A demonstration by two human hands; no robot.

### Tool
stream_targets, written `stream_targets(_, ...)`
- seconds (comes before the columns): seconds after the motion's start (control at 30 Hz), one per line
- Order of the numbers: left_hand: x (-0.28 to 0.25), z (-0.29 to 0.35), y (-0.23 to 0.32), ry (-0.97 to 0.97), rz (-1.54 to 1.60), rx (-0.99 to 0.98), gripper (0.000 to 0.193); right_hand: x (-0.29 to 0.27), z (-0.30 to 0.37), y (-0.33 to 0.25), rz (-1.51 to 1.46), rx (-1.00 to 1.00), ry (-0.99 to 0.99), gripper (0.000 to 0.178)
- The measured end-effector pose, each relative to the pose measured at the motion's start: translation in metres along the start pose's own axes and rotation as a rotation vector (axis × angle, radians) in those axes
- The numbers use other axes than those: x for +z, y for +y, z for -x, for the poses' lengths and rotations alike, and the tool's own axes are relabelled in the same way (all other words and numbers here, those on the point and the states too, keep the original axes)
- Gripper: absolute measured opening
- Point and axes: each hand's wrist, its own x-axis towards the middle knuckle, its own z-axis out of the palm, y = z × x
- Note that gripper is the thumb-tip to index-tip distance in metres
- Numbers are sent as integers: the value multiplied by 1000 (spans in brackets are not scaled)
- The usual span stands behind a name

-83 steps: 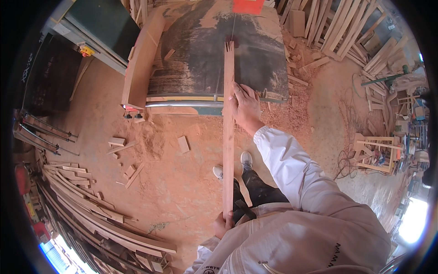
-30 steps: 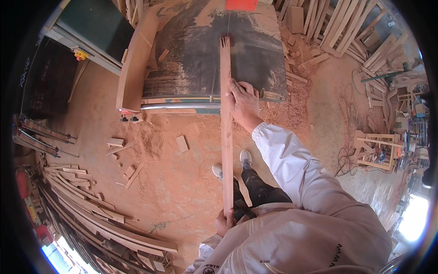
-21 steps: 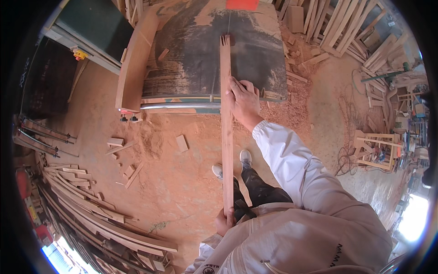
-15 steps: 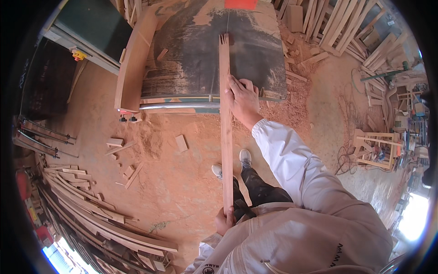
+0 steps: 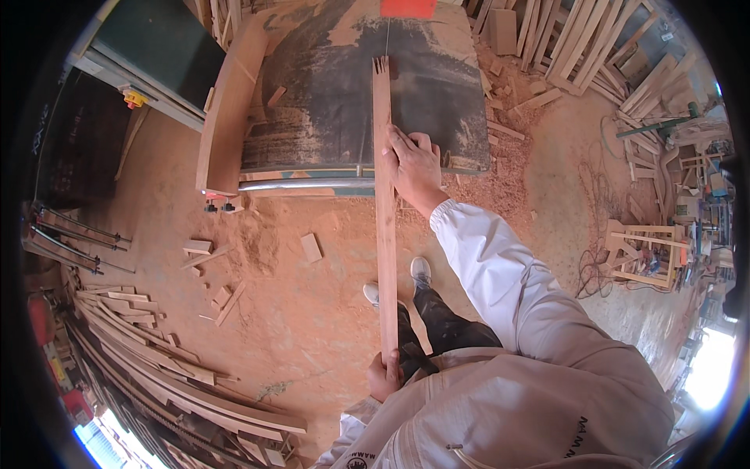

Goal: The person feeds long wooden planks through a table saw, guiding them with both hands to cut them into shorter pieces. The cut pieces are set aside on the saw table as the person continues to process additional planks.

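Observation:
A long, narrow wooden strip (image 5: 386,258) runs from my waist out over the dark, dust-covered machine table (image 5: 312,117). Several slots are cut into its far end, which lies close to a thin saw blade (image 5: 389,37). My left hand (image 5: 383,378) is closed round the near end, in front of my body. With bent fingers, my right hand (image 5: 416,166) grips the strip from its right side, over the table's near edge. The middle of the strip hangs above the floor between my two hands.
A red part (image 5: 408,8) sits above the blade. An upright wooden board (image 5: 228,117) borders the table's left side, with a metal rail (image 5: 305,184) along its front. Offcuts and sawdust (image 5: 258,238) cover the floor. Long timber (image 5: 180,383) lies at the lower left; more wood leans at the far right.

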Motion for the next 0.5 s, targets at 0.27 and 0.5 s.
stream_targets(0.27, -1, -5, 0, -1, 7, -11, 55, -1, -5, -2, -1, 7, -17, 50)
stream_targets(0.5, -17, 9, -34, 41, -93, 61, 56, -3, 24, -11, -7, -11, -41, 54)
